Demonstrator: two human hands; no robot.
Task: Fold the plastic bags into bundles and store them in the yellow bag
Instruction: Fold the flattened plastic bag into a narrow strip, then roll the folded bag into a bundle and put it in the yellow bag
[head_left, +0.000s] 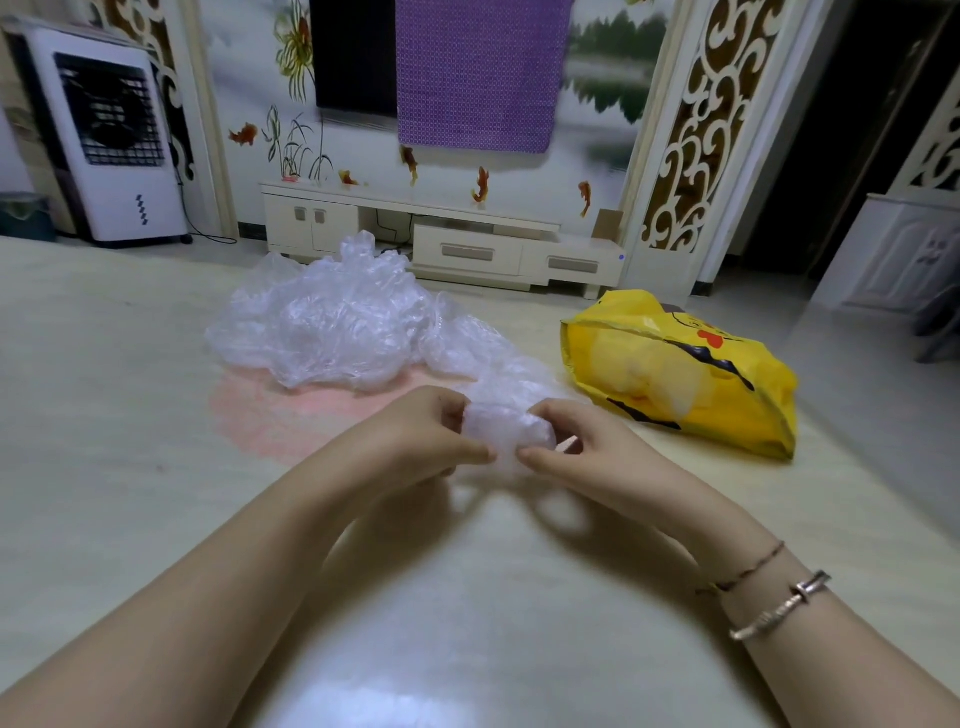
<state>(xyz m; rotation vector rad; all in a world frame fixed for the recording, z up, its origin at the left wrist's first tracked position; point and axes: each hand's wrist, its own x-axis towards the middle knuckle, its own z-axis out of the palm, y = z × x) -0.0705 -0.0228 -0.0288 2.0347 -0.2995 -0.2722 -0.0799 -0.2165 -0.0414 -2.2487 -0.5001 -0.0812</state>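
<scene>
Left hand (426, 431) and right hand (576, 447) both pinch a small crumpled clear plastic bundle (506, 428) mid-bench (156, 415). Loose clear plastic bags (332, 322) toward far edge; yellow printed plastic bag (685, 374) toward right edge.

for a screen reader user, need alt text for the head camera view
Two hands, left hand and right hand, pinch a small clear plastic bag into a bundle above a pale floor. Behind lie a pile of clear bags and, to the right, an open yellow bag.

Clear crumpled bundle (506, 434) held above floor, loose bag heap (332, 327), yellow bag (691, 379) lying open
</scene>
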